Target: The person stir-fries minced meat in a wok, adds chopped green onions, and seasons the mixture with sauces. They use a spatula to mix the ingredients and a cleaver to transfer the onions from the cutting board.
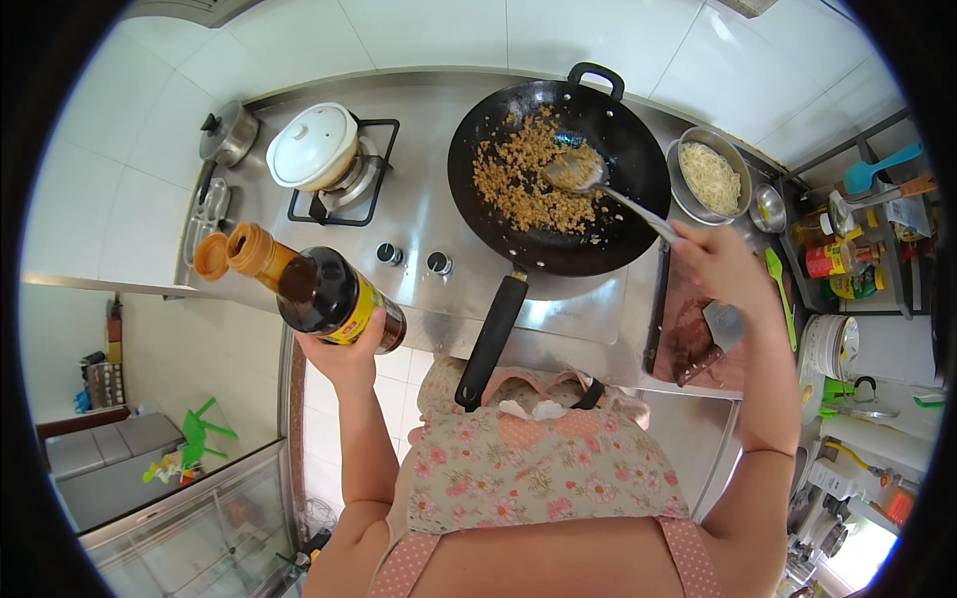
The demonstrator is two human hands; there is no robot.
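Observation:
My left hand [348, 359] grips a dark sauce bottle [318, 288] with a yellow label, tilted to the upper left beside the stove. Its orange flip cap [211, 256] hangs open. My right hand [718, 261] is closed around the handle of a metal cooking spoon [635, 205]. The spoon's bowl, with some food in it, rests among browned minced food [523, 179] in a black wok [628, 239]. The wok's long black handle [493, 336] points towards my floral apron [546, 471].
A white lidded pot [310, 146] stands on the left burner, a small steel pot [230, 134] behind it. Right of the wok are a bowl of noodles [710, 178], a small metal bowl [768, 208], a cleaver [724, 325] on a cutting board [677, 336], a green spatula [781, 299] and a condiment rack [897, 247].

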